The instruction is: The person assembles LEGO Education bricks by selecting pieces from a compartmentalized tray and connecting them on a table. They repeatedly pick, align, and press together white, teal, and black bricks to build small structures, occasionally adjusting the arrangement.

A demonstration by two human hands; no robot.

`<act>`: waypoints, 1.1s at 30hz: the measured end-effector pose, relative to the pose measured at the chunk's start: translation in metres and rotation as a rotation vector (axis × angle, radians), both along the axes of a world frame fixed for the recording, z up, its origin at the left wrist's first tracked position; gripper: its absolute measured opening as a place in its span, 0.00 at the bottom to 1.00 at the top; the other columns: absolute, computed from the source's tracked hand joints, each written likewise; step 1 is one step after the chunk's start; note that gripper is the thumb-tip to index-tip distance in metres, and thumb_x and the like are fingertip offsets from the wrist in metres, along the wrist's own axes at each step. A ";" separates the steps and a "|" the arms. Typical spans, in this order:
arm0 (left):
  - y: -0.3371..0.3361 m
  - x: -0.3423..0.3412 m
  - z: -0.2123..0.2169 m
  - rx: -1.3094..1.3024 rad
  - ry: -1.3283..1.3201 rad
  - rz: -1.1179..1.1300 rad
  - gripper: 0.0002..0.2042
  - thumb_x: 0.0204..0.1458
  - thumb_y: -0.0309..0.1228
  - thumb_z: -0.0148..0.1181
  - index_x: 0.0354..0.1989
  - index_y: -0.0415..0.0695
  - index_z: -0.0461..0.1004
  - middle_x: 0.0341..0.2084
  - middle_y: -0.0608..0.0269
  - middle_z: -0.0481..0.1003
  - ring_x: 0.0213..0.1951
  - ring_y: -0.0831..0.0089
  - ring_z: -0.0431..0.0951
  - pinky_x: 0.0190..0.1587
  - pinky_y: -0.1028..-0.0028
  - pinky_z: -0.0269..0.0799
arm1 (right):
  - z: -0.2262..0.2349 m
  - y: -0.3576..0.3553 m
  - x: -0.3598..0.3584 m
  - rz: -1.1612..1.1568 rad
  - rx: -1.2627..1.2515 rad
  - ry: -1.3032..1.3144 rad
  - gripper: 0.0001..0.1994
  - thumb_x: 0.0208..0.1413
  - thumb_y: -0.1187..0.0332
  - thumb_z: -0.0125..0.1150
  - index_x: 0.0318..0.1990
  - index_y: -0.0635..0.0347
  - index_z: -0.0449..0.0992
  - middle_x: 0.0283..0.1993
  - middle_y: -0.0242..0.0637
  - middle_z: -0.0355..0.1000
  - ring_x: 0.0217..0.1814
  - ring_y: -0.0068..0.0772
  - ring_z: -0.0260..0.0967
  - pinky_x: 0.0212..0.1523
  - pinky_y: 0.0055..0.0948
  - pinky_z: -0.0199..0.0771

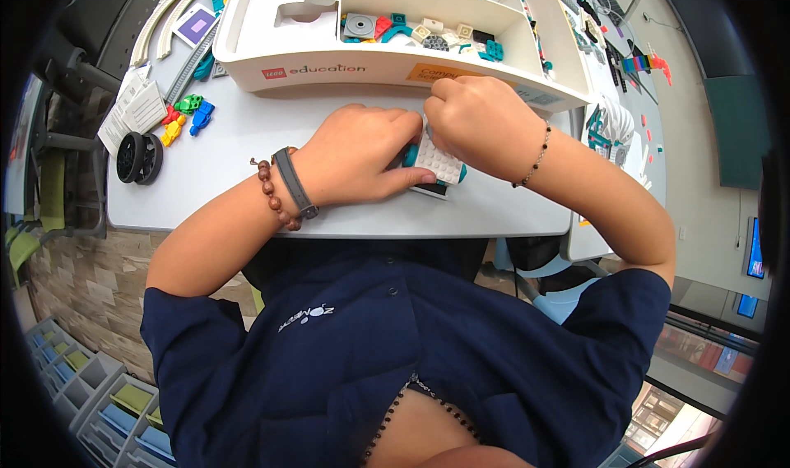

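One left hand (358,151): fingers pinching white rectangular plastic brick (441,164)
Right hand (476,129): curling, fingertips hidden
Brick: seemingly undergoing assembly, next needing steadying

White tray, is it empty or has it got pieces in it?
The tray has pieces in it: loose bricks in teal, white and red show inside.

Here we've got a white-and-teal brick build (440,164), a white tray (387,73), red, green, yellow and blue minifigures (188,104)! We spot black wheels (132,157), a navy shirt (346,353), brown-and-beige plank flooring (90,291).
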State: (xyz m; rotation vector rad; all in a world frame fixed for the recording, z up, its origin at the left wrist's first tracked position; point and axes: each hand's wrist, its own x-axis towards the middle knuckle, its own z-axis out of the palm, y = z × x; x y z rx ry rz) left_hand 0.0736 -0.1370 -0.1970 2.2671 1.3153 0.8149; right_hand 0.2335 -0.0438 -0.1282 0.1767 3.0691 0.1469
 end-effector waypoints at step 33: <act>0.002 -0.001 0.008 -0.059 -0.011 -0.013 0.18 0.45 0.44 0.63 0.29 0.41 0.67 0.22 0.55 0.72 0.25 0.57 0.73 0.28 0.64 0.67 | 0.016 0.013 0.066 -0.378 -0.539 0.488 0.11 0.46 0.72 0.63 0.39 0.62 0.75 0.37 0.42 0.73 0.39 0.38 0.73 0.42 0.30 0.72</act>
